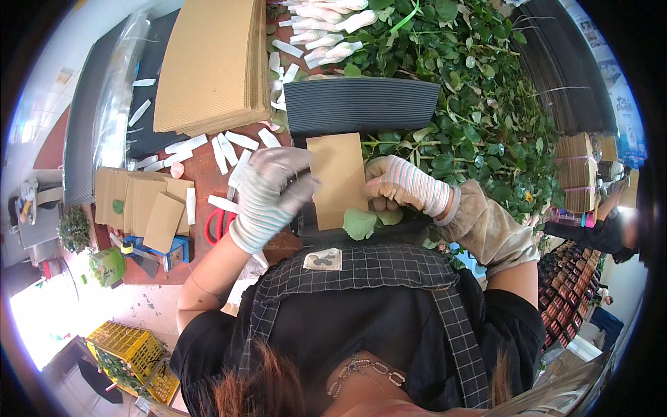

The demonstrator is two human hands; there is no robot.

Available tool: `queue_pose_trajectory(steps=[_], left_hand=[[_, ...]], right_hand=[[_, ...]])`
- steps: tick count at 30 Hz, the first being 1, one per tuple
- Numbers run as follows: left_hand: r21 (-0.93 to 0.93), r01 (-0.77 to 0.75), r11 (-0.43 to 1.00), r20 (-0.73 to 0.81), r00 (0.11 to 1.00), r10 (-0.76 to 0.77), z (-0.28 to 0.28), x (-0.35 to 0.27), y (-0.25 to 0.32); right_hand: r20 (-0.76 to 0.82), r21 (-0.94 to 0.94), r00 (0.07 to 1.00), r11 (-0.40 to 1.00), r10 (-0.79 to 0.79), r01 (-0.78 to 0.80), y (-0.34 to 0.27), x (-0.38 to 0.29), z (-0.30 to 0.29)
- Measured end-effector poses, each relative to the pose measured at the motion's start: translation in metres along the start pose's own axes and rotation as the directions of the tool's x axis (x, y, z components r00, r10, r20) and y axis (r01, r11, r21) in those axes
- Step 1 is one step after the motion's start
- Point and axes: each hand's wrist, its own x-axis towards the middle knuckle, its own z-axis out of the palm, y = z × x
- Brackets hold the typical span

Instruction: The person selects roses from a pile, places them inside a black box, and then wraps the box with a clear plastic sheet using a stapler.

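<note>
My left hand [279, 190], in a striped knit work glove and blurred, is at the left edge of a tan cardboard sheet [338, 180]. Its thumb and fingers are apart, and nothing shows between them. At the sheet's right edge, my right hand [391, 182] has its gloved fingers curled; whether they grip anything is hidden. Below those fingers, a green leaf [359, 224] overlaps the sheet's lower corner. A black corrugated sheet [362, 104] stands just beyond the cardboard. Leafy cut stems [469, 130] lie close to my right hand.
White sleeves [224, 151] and red-handled scissors [212, 227] lie on the reddish table [203, 177]. A tall cardboard stack [208, 68] rises at the back left, smaller pieces [146, 198] nearer. Sleeved flower heads [323, 31] lie at the back. Another person [589, 229] is at far right.
</note>
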Motion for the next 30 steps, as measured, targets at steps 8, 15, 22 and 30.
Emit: queue_pose_trajectory(steps=[8, 15, 22, 30], left_hand=[[0.315, -0.144, 0.938, 0.542, 0.839, -0.054, 0.029, -0.009, 0.016], [0.428, -0.174, 0.887, 0.624, 0.767, -0.151, 0.031, -0.004, 0.025], [-0.169, -0.169, 0.971, 0.753, 0.613, 0.238, -0.027, 0.016, 0.016], [0.166, -0.616, 0.77, 0.753, 0.583, 0.305, 0.068, 0.056, -0.004]], right_hand=[[-0.168, -0.919, 0.681, 0.362, -0.713, 0.153, -0.07, -0.032, -0.012], [0.349, -0.874, 0.693, 0.048, -0.631, 0.483, -0.092, -0.032, -0.02], [0.255, -0.963, 0.637, -0.129, -0.728, 0.238, 0.004, -0.02, 0.021], [0.206, -0.961, 0.496, -0.079, -0.843, 0.266, 0.005, -0.032, 0.004]])
